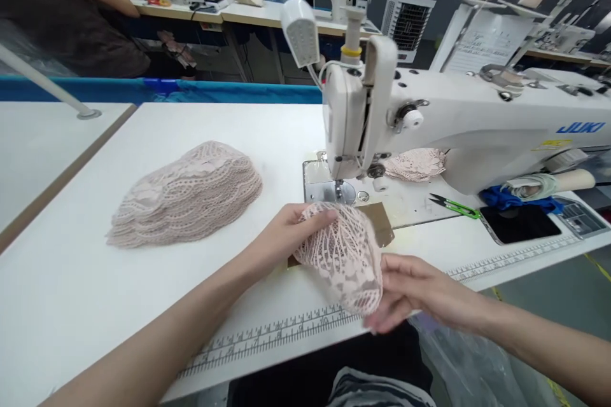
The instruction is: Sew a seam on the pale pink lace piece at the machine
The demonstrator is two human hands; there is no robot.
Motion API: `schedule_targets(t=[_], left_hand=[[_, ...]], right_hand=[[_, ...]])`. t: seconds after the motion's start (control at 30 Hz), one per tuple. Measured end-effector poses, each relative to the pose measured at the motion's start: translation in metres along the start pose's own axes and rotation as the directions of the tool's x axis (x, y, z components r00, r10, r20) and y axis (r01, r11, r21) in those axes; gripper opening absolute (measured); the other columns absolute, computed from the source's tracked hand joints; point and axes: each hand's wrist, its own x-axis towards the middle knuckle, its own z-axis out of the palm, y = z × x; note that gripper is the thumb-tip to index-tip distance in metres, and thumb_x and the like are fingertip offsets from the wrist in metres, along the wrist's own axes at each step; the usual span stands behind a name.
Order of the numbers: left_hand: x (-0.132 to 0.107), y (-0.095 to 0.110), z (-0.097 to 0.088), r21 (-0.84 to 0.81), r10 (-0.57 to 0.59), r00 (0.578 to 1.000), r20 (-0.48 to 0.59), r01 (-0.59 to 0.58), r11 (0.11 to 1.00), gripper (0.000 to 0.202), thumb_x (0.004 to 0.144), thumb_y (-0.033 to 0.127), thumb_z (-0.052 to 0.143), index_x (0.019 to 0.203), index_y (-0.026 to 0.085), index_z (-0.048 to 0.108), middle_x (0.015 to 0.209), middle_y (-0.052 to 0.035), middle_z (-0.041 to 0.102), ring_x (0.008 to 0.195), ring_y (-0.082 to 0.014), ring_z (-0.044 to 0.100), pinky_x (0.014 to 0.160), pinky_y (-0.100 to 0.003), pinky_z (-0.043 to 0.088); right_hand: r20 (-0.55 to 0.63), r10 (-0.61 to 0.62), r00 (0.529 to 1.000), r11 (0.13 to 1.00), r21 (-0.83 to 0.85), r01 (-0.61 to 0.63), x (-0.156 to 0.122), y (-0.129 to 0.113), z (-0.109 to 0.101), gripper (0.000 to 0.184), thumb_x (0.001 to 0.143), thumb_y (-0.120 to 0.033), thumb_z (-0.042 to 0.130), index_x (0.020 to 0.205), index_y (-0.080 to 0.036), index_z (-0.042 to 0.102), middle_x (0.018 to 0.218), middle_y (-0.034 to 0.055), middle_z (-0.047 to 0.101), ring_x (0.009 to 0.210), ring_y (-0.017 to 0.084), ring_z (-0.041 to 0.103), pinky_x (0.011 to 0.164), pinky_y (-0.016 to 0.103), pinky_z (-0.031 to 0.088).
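Here, the left hand pinches the lace piece, thumb on top, while the blurred right hand meets its right edge, though whether it grips I cannot tell. The lace piece is just in front of the presser foot of the sewing machine, so it is best kept smooth and unstretched, fingers clear of the foot; farther left, a lace stack rests on the white table.

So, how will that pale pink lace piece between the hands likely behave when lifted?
The pale pink openwork lace piece looks light for its size, being full of gaps. It's probably flexible, since it curves between the left hand and right hand. Those gaps might also snag.
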Motion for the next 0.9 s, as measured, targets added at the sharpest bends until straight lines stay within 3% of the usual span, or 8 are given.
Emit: schedule_targets(t=[0.07,0.2,0.3,0.43,0.63,0.7,0.83,0.9], left_hand=[[0.0,0.0,0.005,0.132,0.029,0.999,-0.022,-0.025,0.991,0.028,0.082,0.047,0.062,0.079,0.019,0.066,0.075,-0.0033,0.069,0.066,-0.0164,0.064,0.056,-0.028,0.052],[0.001,0.001,0.008,0.337,0.158,0.987,0.005,-0.151,0.929,0.017,0.085,0.036,0.06,0.09,0.021,0.069,0.084,-0.0005,0.069,0.068,-0.0123,0.06,0.061,-0.025,0.047],[-0.001,0.004,0.002,0.306,0.169,0.981,0.099,-0.192,0.932,0.019,0.085,0.032,0.061,0.102,0.025,0.068,0.094,0.0001,0.069,0.081,-0.0133,0.062,0.072,-0.026,0.048],[-0.003,0.01,-0.008,0.334,0.138,0.983,0.122,-0.172,0.927,0.018,0.085,0.034,0.062,0.097,0.022,0.067,0.094,0.0,0.067,0.081,-0.0136,0.06,0.072,-0.026,0.047],[0.001,-0.001,-0.003,0.586,0.338,0.941,0.003,-0.276,0.762,0.017,0.087,0.036,0.062,0.087,0.02,0.063,0.078,0.0027,0.065,0.066,-0.0096,0.057,0.059,-0.022,0.041],[0.002,-0.01,-0.001,0.724,0.481,0.876,-0.019,-0.32,0.611,0.017,0.09,0.035,0.058,0.084,0.019,0.06,0.071,0.0035,0.065,0.057,-0.0077,0.055,0.053,-0.021,0.039],[0.002,-0.025,0.0,0.907,0.783,0.604,0.147,-0.399,0.137,0.013,0.093,0.021,0.05,0.081,0.018,0.054,0.057,0.0061,0.061,0.045,-0.0067,0.05,0.049,-0.02,0.041],[0.003,-0.028,0.0,0.913,0.831,0.521,0.195,-0.406,0.041,0.011,0.093,0.016,0.049,0.082,0.017,0.052,0.054,0.007,0.058,0.043,-0.0067,0.047,0.047,-0.02,0.04]], right_hand=[[0.038,0.019,0.999,0.97,-0.244,-0.009,-0.002,-0.006,-0.004,0.031,0.091,-0.046,0.051,0.08,-0.018,0.058,0.081,0.0048,0.068,0.07,0.015,0.068,0.065,0.029,0.056],[-0.198,-0.411,0.89,0.814,-0.518,0.261,0.021,-0.032,-0.015,0.023,0.082,-0.037,0.066,0.099,-0.022,0.06,0.091,0.0034,0.067,0.068,0.013,0.065,0.055,0.024,0.054],[-0.037,-0.242,0.97,0.873,-0.443,0.201,0.05,-0.052,-0.022,0.058,0.075,-0.032,0.072,0.127,-0.025,0.047,0.091,0.0022,0.068,0.066,0.015,0.066,0.047,0.024,0.052],[0.177,0.009,0.984,0.901,-0.429,0.069,0.076,-0.065,-0.029,0.024,0.077,-0.035,0.07,0.094,-0.02,0.062,0.063,-0.0041,0.063,0.046,0.009,0.058,0.039,0.018,0.043],[0.038,-0.24,0.97,0.829,-0.512,0.225,0.078,-0.05,-0.028,0.012,0.083,-0.034,0.063,0.082,-0.022,0.06,0.058,-0.0024,0.065,0.05,0.012,0.061,0.044,0.021,0.046],[0.002,-0.42,0.908,0.722,-0.605,0.335,0.076,-0.042,-0.027,0.005,0.084,-0.028,0.062,0.083,-0.022,0.062,0.061,-0.0022,0.066,0.054,0.013,0.063,0.047,0.022,0.049],[0.202,-0.76,0.618,0.229,-0.806,0.545,0.073,-0.031,-0.028,0.011,0.086,-0.014,0.056,0.095,-0.02,0.061,0.075,-0.0005,0.067,0.061,0.01,0.062,0.051,0.021,0.05],[0.306,-0.803,0.511,0.034,-0.833,0.553,0.073,-0.028,-0.03,0.017,0.087,-0.011,0.054,0.102,-0.018,0.056,0.076,-0.0003,0.067,0.059,0.009,0.061,0.049,0.02,0.048]])
